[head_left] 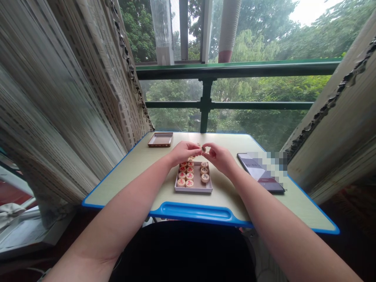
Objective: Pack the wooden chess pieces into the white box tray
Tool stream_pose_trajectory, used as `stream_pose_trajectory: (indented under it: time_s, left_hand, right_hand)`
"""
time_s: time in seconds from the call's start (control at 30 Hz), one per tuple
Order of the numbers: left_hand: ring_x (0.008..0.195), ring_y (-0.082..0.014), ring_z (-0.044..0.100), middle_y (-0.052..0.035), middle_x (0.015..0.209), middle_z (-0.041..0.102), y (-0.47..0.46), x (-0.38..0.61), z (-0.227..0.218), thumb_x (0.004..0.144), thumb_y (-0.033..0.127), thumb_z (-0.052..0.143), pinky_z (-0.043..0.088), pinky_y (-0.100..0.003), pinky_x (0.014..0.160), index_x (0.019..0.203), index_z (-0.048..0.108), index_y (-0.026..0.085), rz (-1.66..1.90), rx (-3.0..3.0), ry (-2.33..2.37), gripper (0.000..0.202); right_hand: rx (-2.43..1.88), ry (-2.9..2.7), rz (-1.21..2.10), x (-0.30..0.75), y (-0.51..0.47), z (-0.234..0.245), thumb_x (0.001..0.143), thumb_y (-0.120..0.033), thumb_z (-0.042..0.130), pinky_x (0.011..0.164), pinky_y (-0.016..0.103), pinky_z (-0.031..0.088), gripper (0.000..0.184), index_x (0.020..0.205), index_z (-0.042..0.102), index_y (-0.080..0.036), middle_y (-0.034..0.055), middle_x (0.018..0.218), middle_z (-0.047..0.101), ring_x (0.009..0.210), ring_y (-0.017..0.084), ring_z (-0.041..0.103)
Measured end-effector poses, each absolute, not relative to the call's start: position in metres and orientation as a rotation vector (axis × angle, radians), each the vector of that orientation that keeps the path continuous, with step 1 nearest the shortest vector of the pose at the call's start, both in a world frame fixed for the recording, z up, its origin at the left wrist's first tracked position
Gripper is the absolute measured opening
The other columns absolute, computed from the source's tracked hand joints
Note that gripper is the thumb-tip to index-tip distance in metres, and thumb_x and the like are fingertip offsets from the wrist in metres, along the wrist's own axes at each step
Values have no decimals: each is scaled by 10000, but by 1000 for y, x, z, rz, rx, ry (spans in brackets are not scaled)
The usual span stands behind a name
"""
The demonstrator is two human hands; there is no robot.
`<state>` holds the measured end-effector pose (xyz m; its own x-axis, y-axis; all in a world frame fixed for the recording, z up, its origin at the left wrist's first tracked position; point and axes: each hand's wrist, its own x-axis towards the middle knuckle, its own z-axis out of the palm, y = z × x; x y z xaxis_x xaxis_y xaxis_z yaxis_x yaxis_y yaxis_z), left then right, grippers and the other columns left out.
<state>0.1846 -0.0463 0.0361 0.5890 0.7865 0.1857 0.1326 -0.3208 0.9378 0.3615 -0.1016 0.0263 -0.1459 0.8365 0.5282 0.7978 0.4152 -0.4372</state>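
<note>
A shallow grey box [194, 189] sits in the middle of the table and holds several round wooden chess pieces [186, 176] with red and dark characters. Both my hands hover over the far end of the box. My left hand [184, 152] and my right hand [219, 156] meet fingertip to fingertip, pinched together on one round chess piece [203, 149] held just above the box.
The beige table has a blue rim [194, 213] with a groove at the near edge. A brown box lid [160, 140] lies at the far left. A dark phone [261, 172] lies on the right. Curtains hang on both sides, with a green railing and window behind.
</note>
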Motion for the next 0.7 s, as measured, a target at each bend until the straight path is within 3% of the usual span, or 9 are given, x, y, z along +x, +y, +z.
stream_pose_trajectory:
  time_s: [0.7]
  left_hand:
    - [666,-114,548,-58,751,667,-49,183,41,632,422,729,446,-292,684,863,699,112,749,1714,690,388]
  right_hand:
    - [-1356,-1957,25,359,-110,35,777,-344,554,547,217,345,266,995,608,-200,-12,633,553,546,107,455]
